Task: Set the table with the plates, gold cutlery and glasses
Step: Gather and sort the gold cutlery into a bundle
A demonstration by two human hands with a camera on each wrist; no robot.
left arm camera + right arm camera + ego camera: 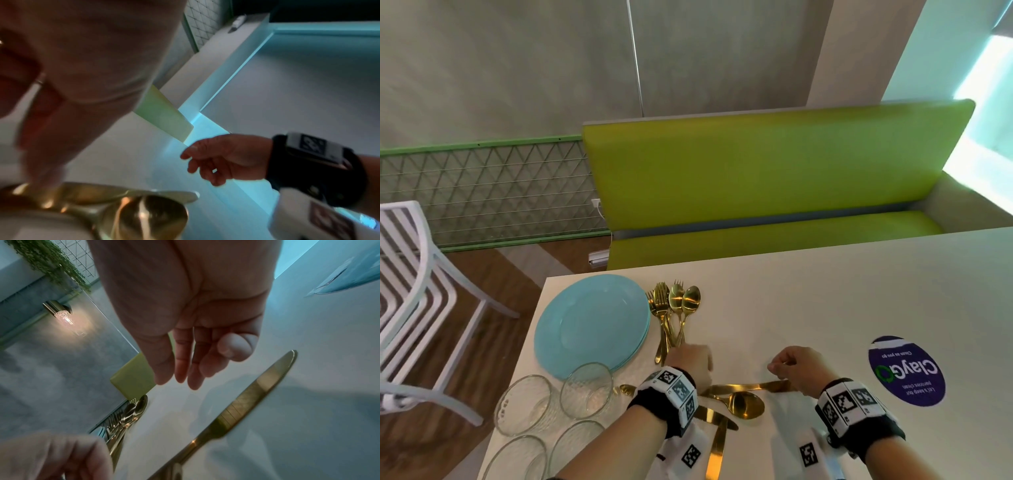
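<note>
A stack of pale blue plates (592, 322) lies at the table's far left corner. Beside it is a bundle of gold forks and spoons (674, 308), also visible in the right wrist view (127, 415). My left hand (690, 363) covers the handle ends of that bundle, and its fingers look curled around them (51, 456). My right hand (791, 366) hovers with loose fingers (185, 369) and holds nothing, just above a gold knife (750, 387) lying flat. A gold spoon (744, 406) lies beside the knife. Several clear glasses (585, 390) stand at the near left.
More gold knives (717, 442) lie by my left forearm. The white table (825, 301) has a round purple sticker (905, 371) on the right. A green bench (756, 178) runs along the far side and a white slatted chair (410, 291) stands at the left.
</note>
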